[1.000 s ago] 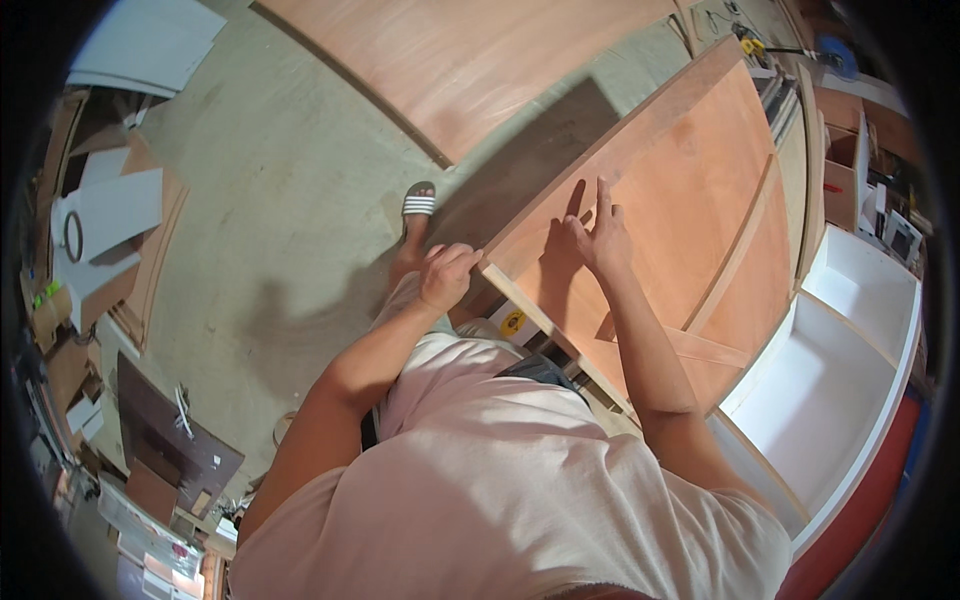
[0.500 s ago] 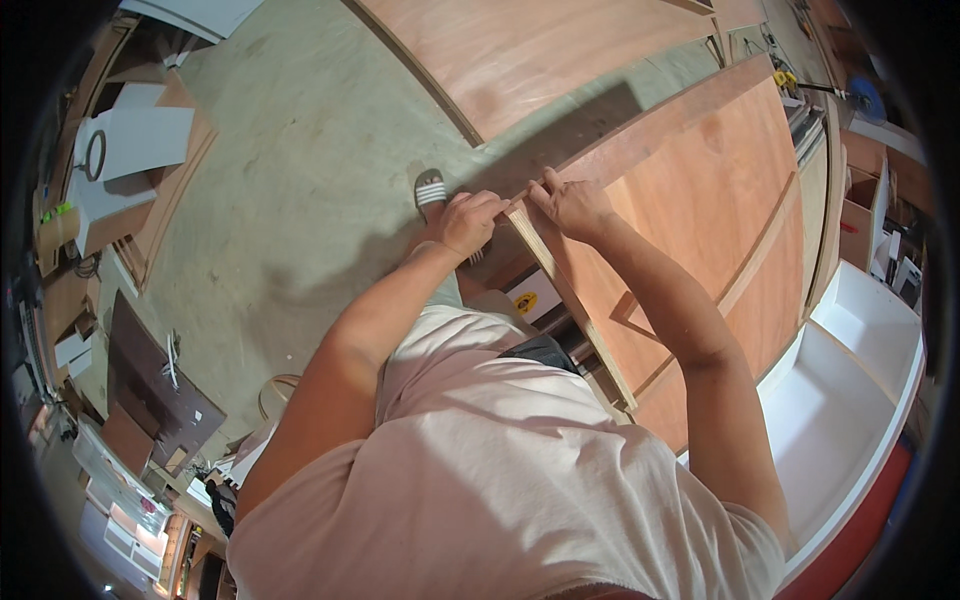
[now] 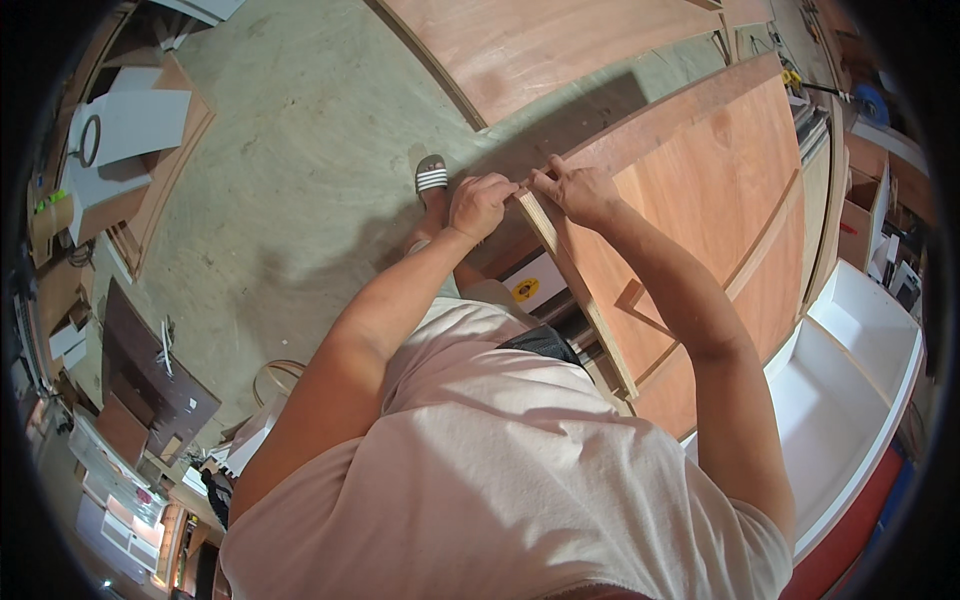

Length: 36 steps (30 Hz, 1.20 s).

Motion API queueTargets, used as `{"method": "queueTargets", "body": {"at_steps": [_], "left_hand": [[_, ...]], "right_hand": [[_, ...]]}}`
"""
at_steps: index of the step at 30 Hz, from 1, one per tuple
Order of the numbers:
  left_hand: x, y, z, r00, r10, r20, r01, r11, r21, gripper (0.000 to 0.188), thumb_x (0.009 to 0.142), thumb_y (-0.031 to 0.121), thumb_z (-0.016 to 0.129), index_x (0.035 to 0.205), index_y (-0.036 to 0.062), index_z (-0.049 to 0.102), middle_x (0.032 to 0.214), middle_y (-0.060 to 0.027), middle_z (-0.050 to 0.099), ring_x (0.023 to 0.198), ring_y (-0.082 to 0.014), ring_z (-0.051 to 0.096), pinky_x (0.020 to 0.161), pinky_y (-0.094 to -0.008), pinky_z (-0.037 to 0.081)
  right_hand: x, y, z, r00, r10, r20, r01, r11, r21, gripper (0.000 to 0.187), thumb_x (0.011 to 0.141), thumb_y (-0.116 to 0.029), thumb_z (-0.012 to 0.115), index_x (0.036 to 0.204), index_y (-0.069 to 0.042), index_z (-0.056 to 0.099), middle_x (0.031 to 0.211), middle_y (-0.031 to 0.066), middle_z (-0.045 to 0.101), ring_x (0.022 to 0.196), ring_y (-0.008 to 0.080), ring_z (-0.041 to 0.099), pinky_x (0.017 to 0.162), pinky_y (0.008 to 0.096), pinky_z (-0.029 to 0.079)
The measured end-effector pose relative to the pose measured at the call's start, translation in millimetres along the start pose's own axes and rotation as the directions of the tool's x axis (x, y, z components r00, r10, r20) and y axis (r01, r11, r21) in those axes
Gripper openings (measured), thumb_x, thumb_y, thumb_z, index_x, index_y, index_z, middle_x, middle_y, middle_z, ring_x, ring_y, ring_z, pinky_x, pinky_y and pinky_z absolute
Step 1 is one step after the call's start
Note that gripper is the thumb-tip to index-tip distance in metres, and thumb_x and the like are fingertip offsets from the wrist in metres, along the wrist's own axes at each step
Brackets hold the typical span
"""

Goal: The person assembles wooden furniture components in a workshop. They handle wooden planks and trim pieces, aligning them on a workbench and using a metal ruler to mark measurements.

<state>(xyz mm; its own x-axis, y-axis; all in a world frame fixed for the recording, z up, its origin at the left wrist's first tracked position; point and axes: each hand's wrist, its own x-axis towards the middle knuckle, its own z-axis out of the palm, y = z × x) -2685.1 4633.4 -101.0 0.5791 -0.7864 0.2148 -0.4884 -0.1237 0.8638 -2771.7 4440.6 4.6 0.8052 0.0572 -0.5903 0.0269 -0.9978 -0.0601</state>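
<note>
A: Floor?
B: Bare grey concrete (image 3: 300,170), scuffed, shadowed near the middle.

A: What lies on it?
B: A big reddish plywood sheet (image 3: 540,40) at the top. Upper left, white boards (image 3: 130,120) rest on a brown panel, a dark ring on one.

A: Furniture?
B: A white open cabinet (image 3: 850,380) at right, red edge below it. A dark brown board (image 3: 150,370) at lower left with small white bits on it.

A: Light?
B: Even, bright, soft shadows.
</note>
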Motion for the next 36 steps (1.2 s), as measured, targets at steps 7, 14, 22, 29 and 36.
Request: {"method": "queueTargets", "body": {"at_steps": [7, 14, 22, 29, 36], "left_hand": [[0, 0, 0, 0.998, 0.007, -0.069, -0.005, 0.999, 0.033, 0.013, 0.081, 0.006, 0.064, 0.085, 0.0129, 0.074, 0.085, -0.0029, 0.071, 0.075, -0.0256, 0.068, 0.067, -0.0396, 0.051], [-3, -3, 1, 0.999, -0.039, -0.021, 0.039, 0.999, -0.026, 0.017, 0.079, -0.001, 0.066, 0.091, 0.0085, 0.073, 0.090, -0.0086, 0.072, 0.081, -0.0305, 0.069, 0.072, -0.0388, 0.055], [1, 4, -2, 0.998, -0.052, -0.028, 0.050, 0.998, -0.047, 0.013, 0.079, -0.003, 0.065, 0.085, 0.0061, 0.073, 0.087, -0.0107, 0.072, 0.080, -0.0316, 0.069, 0.069, -0.0384, 0.055], [2, 3, -2, 0.997, -0.075, -0.004, 0.075, 0.997, -0.033, 0.011, 0.080, -0.001, 0.065, 0.085, 0.0052, 0.072, 0.087, -0.0123, 0.070, 0.081, -0.0330, 0.068, 0.067, -0.0396, 0.054], [2, 6, -3, 0.994, -0.111, 0.015, 0.111, 0.994, -0.001, 0.012, 0.080, 0.001, 0.066, 0.087, 0.0082, 0.073, 0.087, -0.0099, 0.070, 0.082, -0.0326, 0.068, 0.068, -0.0401, 0.054]], "right_hand": [[-56, -21, -9, 0.919, 0.335, -0.208, -0.234, 0.888, 0.397, 0.053, 0.088, -0.022, 0.061, 0.139, -0.019, 0.045, 0.141, 0.0167, 0.051, 0.083, 0.0367, 0.071, 0.064, 0.0443, 0.057], [-133, -87, 39, 0.845, 0.514, 0.151, -0.525, 0.737, 0.427, 0.047, 0.087, -0.043, 0.067, 0.120, -0.013, 0.055, 0.108, 0.0149, 0.066, 0.090, 0.0351, 0.069, 0.075, 0.0477, 0.055], [-132, -99, 86, 0.818, 0.575, 0.007, -0.501, 0.708, 0.498, 0.028, 0.090, -0.033, 0.064, 0.085, -0.007, 0.056, 0.086, 0.0145, 0.066, 0.077, 0.0366, 0.067, 0.067, 0.0485, 0.052], [-133, -97, 91, 0.842, 0.539, 0.007, -0.475, 0.736, 0.482, 0.028, 0.089, -0.032, 0.064, 0.091, -0.005, 0.056, 0.090, 0.0160, 0.066, 0.077, 0.0370, 0.068, 0.066, 0.0479, 0.054], [-132, -94, 89, 0.852, 0.523, 0.003, -0.456, 0.741, 0.493, 0.026, 0.088, -0.029, 0.064, 0.088, -0.005, 0.056, 0.087, 0.0163, 0.067, 0.075, 0.0370, 0.068, 0.066, 0.0479, 0.054]]}}
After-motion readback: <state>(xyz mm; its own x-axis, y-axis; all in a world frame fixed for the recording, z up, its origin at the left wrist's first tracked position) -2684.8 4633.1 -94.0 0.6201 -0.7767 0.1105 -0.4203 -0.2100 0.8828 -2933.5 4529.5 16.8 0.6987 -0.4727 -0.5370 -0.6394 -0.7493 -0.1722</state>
